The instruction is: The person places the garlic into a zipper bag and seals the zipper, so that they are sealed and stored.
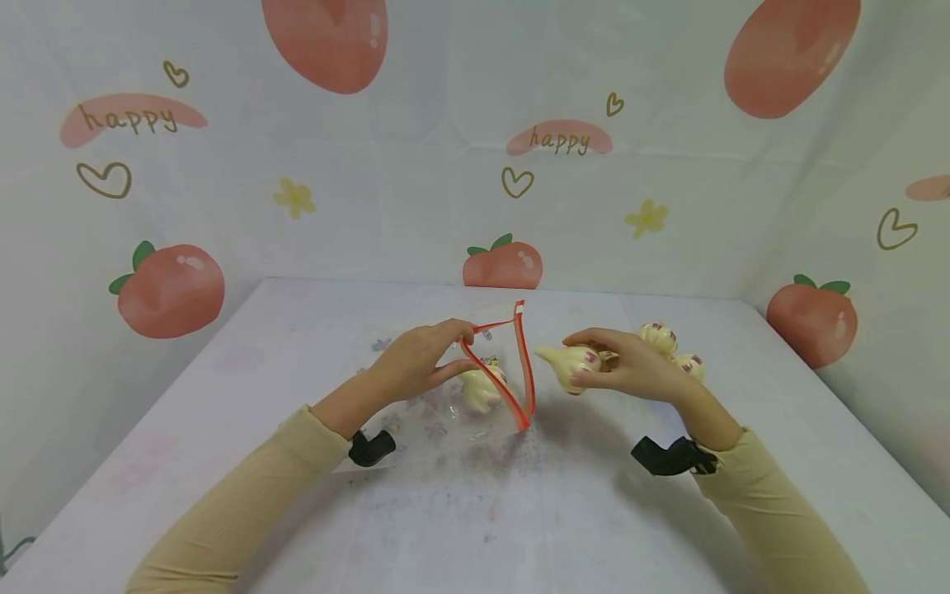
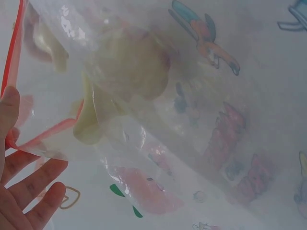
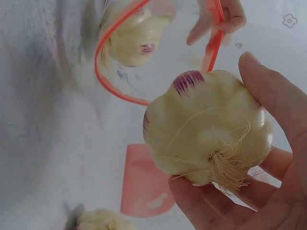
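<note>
My left hand (image 1: 423, 356) pinches the red-edged rim of a clear zip bag (image 1: 525, 371) between thumb and fingers, and the bag's mouth gapes toward the right. Inside it lies a garlic bulb (image 1: 481, 391), blurred through the printed plastic in the left wrist view. Just right of the mouth, my right hand (image 1: 631, 363) grips another garlic bulb (image 3: 206, 124) by its sides. That bulb is cream with purple streaks; its root tuft faces the right wrist camera and its stem points toward the bag.
Behind the right hand, more garlic bulbs (image 1: 657, 337) sit on the white table (image 1: 460, 511). A white cloth (image 1: 416, 165) printed with peaches and hearts hangs behind and at the sides. Black straps (image 1: 371, 448) are on both wrists.
</note>
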`<action>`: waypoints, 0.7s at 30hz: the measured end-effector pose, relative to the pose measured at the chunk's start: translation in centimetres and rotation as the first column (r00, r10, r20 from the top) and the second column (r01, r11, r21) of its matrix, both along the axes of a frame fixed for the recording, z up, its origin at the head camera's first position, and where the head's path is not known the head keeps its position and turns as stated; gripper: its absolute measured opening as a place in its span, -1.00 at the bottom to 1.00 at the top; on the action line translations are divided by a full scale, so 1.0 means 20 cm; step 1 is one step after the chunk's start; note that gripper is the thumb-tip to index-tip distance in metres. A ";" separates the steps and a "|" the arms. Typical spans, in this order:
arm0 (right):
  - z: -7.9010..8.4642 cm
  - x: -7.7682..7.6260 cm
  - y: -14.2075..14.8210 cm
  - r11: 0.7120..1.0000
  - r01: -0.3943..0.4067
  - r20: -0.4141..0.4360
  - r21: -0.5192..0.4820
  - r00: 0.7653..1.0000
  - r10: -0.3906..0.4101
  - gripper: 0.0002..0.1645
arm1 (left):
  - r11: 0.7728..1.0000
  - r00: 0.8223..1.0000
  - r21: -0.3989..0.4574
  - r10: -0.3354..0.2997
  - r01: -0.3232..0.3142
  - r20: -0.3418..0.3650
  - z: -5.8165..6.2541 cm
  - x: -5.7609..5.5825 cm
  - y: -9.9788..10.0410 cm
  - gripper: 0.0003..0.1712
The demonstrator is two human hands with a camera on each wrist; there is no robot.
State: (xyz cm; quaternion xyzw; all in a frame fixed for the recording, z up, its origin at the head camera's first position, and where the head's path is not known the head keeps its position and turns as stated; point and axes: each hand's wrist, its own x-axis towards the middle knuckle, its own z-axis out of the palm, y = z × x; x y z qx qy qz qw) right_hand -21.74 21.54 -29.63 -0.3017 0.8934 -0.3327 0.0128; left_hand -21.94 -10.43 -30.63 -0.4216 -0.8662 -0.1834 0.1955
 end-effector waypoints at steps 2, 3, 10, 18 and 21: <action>0.00 0.00 -0.01 1.000 -0.017 0.009 -0.024 1.000 0.017 -0.43 | 1.000 1.000 0.005 -0.005 0.005 -0.003 0.00 0.00 0.00 -0.56; -0.01 0.00 -0.02 0.999 -0.025 0.013 -0.037 1.000 0.026 -0.43 | 1.000 1.000 0.006 -0.008 0.008 -0.005 0.00 0.00 0.00 -0.56; -0.02 -0.01 -0.06 0.996 -0.048 0.007 -0.074 0.999 0.049 -0.43 | 1.000 1.000 0.007 -0.011 0.011 -0.006 -0.01 0.00 0.00 -0.55; -0.03 -0.02 -0.11 0.996 -0.040 0.003 -0.078 0.999 0.041 -0.42 | 1.000 1.000 0.010 -0.021 0.021 -0.017 -0.01 -0.01 0.00 -0.59; -0.04 -0.02 -0.12 0.997 -0.034 -0.003 -0.072 0.999 0.034 -0.42 | 1.000 1.000 0.007 -0.018 0.018 -0.021 -0.01 -0.01 0.00 -0.60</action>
